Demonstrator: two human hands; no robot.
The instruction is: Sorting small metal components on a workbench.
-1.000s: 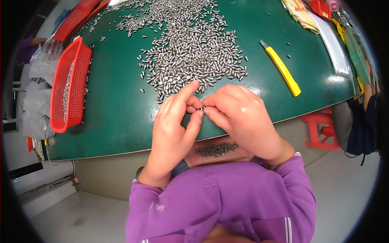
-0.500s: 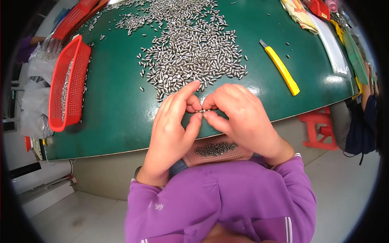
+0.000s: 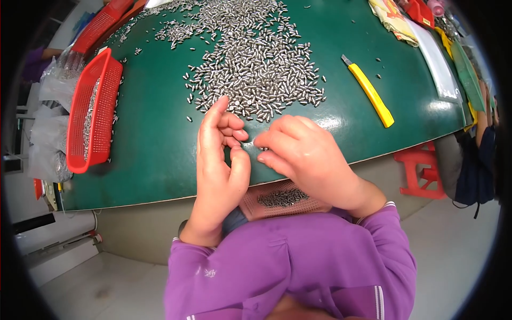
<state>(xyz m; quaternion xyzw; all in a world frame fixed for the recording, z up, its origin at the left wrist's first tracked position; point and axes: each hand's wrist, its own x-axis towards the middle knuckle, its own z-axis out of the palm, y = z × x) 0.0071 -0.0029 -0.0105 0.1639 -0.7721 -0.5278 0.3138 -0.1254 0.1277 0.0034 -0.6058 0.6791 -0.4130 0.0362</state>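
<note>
My right hand (image 3: 301, 146) pinches a small shiny metal part (image 3: 263, 149) between thumb and fingertips, just above the table near its front edge. Most of that part is hidden by the fingers. Beside it, a little to the left, my left hand (image 3: 221, 146) is closed, with the index finger stretched up and the thumb against the curled fingers. Whatever lies between them is hidden. Beyond both hands spreads a large heap of small pointed metal parts (image 3: 256, 69) on the green table (image 3: 154, 133). Below my wrists, a pink mesh basket (image 3: 253, 209) holds many similar pieces.
A red plastic basket (image 3: 102, 125) with metal pieces stands at the left, next to clear plastic bags (image 3: 50, 133). On the right lies a yellow utility knife (image 3: 370, 93), blade exposed. A red stool (image 3: 418, 173) is below the table's right edge. Cloth (image 3: 393, 20) lies far right.
My hands have moved apart from where their fingertips met around a small metal piece. The left went left, its fingers curling more; the right stayed nearby, still pinching.
</note>
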